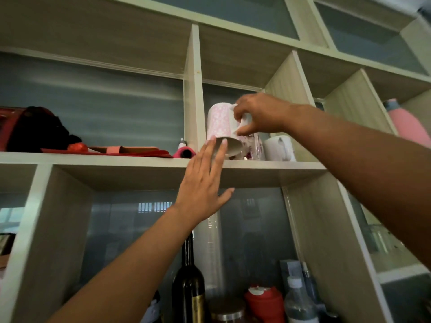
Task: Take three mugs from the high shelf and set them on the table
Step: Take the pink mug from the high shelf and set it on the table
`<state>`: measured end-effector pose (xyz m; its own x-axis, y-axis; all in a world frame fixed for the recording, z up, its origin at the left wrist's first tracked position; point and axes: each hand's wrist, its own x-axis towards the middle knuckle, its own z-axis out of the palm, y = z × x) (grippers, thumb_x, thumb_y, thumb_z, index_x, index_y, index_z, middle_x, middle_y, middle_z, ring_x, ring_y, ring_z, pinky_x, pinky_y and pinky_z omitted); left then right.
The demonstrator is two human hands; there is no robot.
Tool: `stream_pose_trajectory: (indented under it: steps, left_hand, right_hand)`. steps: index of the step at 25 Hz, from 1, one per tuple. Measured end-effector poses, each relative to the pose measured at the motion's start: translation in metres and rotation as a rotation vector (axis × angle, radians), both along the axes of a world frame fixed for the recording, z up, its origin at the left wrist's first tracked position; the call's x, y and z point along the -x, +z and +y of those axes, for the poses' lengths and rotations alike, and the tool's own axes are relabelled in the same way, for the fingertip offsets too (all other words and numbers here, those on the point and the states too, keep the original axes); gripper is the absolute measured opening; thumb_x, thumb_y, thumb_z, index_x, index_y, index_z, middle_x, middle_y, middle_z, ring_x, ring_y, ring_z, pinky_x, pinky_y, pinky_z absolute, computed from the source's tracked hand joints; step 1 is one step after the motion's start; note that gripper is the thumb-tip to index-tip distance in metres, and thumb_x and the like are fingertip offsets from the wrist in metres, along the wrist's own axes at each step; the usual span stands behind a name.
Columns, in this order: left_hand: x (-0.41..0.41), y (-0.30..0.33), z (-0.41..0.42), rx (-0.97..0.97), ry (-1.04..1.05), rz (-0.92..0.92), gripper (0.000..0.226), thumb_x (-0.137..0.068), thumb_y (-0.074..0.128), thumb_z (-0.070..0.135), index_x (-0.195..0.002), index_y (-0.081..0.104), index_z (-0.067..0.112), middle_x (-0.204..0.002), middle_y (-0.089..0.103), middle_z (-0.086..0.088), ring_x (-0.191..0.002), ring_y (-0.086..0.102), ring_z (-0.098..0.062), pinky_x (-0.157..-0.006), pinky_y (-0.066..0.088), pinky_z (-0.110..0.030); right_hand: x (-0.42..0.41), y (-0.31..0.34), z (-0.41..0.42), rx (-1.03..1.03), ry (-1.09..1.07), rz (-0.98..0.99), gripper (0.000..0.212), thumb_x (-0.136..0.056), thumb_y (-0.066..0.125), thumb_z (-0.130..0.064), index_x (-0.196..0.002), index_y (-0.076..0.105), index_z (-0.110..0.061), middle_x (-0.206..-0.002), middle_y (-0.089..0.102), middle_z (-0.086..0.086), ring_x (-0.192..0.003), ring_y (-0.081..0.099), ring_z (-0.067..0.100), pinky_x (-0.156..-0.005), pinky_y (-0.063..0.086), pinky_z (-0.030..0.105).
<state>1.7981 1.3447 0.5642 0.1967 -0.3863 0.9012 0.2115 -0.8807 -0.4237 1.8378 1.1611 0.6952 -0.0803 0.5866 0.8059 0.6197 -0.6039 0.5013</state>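
Observation:
A pink-and-white patterned mug (219,122) is lifted and tilted above the high shelf board (268,164), its base turned toward me. My right hand (258,115) is shut on its handle. My left hand (205,180) reaches up with flat, spread fingers, fingertips touching the mug's base edge. Behind it on the shelf stand a clear glass mug with purple flowers (253,148) and a white mug (279,149). No table is in view.
The left compartment holds a red and black bag (35,129), red flat items (130,151) and a pink roll (185,153). A pink bottle (405,122) stands at far right. Below are a dark wine bottle (189,283), a red container (263,301) and a plastic bottle (298,301).

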Motion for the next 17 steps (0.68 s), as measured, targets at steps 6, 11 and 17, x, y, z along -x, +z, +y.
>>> stream_pose_trajectory:
  steps: [6, 11, 17]
  left_hand:
    - [0.007, 0.026, -0.015, 0.164, -0.196, -0.074, 0.121, -0.067, 0.076, 0.049, -0.146, -0.007, 0.01, -0.157, 0.007, -0.015, -0.145, 0.007, -0.026, -0.118, 0.014, -0.042]
    - [0.012, 0.029, -0.034, 0.197, -0.556, -0.081, 0.122, -0.059, 0.086, 0.037, -0.146, 0.005, 0.01, -0.153, 0.019, -0.014, -0.14, 0.021, -0.024, -0.115, 0.024, -0.046]
    - [0.016, 0.005, -0.056, 0.39, -1.064, 0.059, 0.123, -0.049, 0.088, 0.039, -0.139, 0.004, 0.042, -0.14, 0.037, 0.0, -0.123, 0.038, -0.001, -0.096, 0.032, -0.001]
  right_hand:
    - [0.008, -0.016, -0.034, -0.082, 0.19, 0.157, 0.027, -0.077, 0.07, -0.037, -0.094, 0.066, -0.017, -0.092, 0.063, 0.004, -0.079, 0.054, 0.018, -0.062, 0.041, 0.027]
    - [0.014, -0.029, -0.06, -0.17, 0.522, 0.44, 0.015, -0.074, 0.072, -0.038, -0.075, 0.065, -0.026, -0.069, 0.064, -0.008, -0.061, 0.059, -0.004, -0.056, 0.048, 0.013]
    - [0.0, -0.057, -0.08, -0.131, 0.674, 0.936, 0.043, -0.067, 0.067, -0.046, -0.094, 0.065, -0.012, -0.091, 0.072, 0.011, -0.085, 0.071, 0.025, -0.076, 0.059, 0.031]
